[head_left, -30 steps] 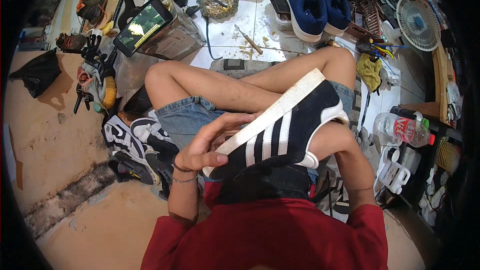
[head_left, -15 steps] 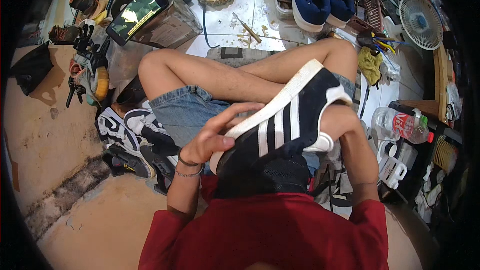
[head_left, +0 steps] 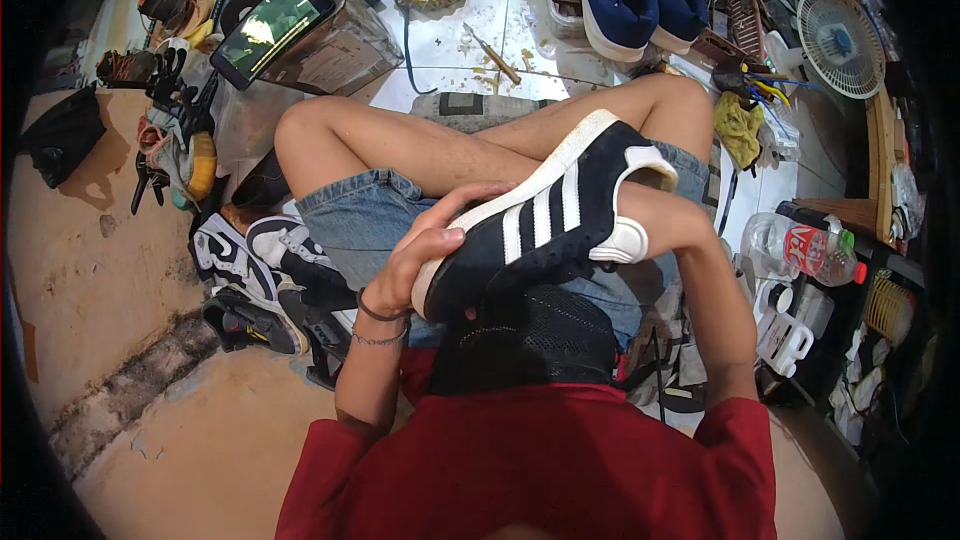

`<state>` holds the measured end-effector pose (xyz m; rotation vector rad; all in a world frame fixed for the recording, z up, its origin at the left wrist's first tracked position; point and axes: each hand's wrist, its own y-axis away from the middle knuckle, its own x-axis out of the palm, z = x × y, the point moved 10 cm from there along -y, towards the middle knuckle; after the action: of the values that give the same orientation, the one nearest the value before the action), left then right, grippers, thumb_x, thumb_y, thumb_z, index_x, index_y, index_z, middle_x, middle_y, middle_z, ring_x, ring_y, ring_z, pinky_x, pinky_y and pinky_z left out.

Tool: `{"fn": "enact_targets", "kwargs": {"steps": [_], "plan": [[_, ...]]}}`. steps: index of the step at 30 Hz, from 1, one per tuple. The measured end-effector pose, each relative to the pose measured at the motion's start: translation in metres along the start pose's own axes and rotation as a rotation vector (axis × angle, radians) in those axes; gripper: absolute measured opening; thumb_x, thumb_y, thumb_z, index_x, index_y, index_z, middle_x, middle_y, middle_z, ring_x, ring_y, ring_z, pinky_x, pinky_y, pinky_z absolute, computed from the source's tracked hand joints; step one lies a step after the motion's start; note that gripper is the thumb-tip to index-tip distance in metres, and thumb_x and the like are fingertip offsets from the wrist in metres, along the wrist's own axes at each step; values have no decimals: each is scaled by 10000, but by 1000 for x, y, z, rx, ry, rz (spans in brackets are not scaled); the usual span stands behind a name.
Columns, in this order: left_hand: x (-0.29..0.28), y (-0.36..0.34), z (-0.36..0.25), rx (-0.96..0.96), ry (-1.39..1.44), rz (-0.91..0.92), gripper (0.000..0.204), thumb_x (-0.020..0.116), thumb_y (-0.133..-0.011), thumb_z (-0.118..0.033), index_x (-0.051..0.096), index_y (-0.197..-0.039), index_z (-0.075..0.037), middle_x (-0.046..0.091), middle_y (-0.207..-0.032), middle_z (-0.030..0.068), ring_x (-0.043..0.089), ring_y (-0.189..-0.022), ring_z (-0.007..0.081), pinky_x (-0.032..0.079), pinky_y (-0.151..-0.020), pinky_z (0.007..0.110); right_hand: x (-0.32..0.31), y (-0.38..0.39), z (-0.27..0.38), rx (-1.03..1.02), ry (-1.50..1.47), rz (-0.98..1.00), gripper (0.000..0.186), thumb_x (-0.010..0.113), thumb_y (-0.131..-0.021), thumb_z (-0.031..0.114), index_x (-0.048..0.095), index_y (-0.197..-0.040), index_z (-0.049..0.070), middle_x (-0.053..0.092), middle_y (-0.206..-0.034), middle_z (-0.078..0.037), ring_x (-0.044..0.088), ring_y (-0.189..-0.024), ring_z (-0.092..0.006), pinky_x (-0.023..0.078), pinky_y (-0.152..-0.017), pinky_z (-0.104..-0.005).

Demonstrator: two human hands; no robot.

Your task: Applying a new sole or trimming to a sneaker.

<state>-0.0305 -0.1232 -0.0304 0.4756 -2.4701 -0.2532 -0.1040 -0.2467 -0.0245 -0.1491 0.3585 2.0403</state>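
Now a three-striped sneaker (head_left: pixel 480 268), black with white stripes and a white rubber sole (head_left: pixel 535 180), is held up slantwise in front of the seated person's crossed legs (head_left: pixel 430 145), its toe low at the left and its heel high at the right. Compared with the frame half a second ago, the sneaker has shifted a little to the left, its toe has risen, and it has rolled so that more of the laceless upper faces up. A second ago the sole showed as a much broader band.

At the sneaker's toe, the left hand (head_left: pixel 418 250) is clamped on it, thumb pressed against the sole's edge and the other fingers reaching along the sole's far side; this grip is much as before. At the sneaker's heel end, the right hand (head_left: pixel 645 222) goes in through the collar; its fingers are hidden inside, so whether they are apart or together cannot be told.

Beyond the sneaker, a pointed tool (head_left: pixel 492 55) lies on the tiled floor, with a propped smartphone (head_left: pixel 272 28) to its left and a pair of navy sneakers (head_left: pixel 612 0) to its right. To the right of the striped sneaker lies a clear plastic bottle (head_left: pixel 775 243); to its left rest black-and-white sneakers (head_left: pixel 235 258).
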Motion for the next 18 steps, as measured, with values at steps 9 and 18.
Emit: {"fn": "enact_targets", "kwargs": {"steps": [9, 18], "plan": [[-6, -7, 18, -112, -51, -26, 600, 492, -869, -318, 470, -1338, 56, 587, -1249, 179, 621, -1040, 190, 501, -873, 270, -36, 13, 64, -100, 847, -599, 333, 658, -747, 146, 733, -1061, 228, 664, -1114, 6, 580, -1092, -252, 425, -979, -428], [-2, -15, 43, -213, -87, 21, 509, 493, -896, -240, 516, -1311, 53, 622, -1217, 154, 607, -1069, 170, 458, -944, 265, -12, 19, 16, -276, 580, -567, 367, 578, -744, 226, 764, -1056, 170, 642, -1226, -12, 548, -1124, -252, 410, -988, -455]]}}
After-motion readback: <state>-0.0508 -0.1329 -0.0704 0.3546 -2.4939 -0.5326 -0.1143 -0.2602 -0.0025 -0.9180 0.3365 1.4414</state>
